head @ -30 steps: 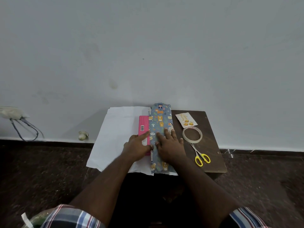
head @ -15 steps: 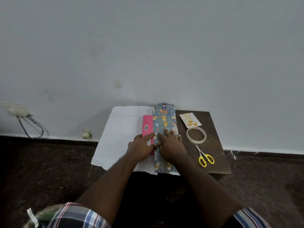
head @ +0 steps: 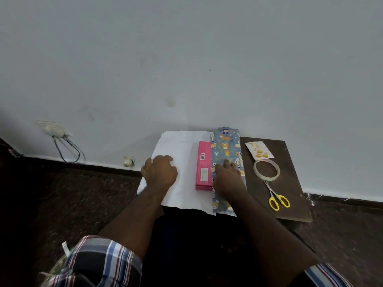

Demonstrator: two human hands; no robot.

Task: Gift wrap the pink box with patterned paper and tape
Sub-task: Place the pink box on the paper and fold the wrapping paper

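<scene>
The pink box (head: 203, 165) lies lengthwise on the white underside of the patterned paper (head: 180, 150). The paper's right part, blue with animal prints (head: 226, 146), is folded over the box's right side. My right hand (head: 228, 179) presses flat on that folded strip, right beside the uncovered pink strip. My left hand (head: 159, 172) rests palm down on the paper near its left edge, fingers bent; I cannot see whether they grip the edge. A roll of clear tape (head: 266, 169) lies to the right of the paper.
Everything sits on a small dark wooden board (head: 290, 183) against the white wall. Yellow-handled scissors (head: 276, 196) lie below the tape, and a small card (head: 259, 150) above it. The paper overhangs the board on the left. A wall socket with cables (head: 56, 129) is far left.
My left hand has left the box and moved left to the paper's left edge. The right hand stays on the folded strip. The view shifted slightly.
</scene>
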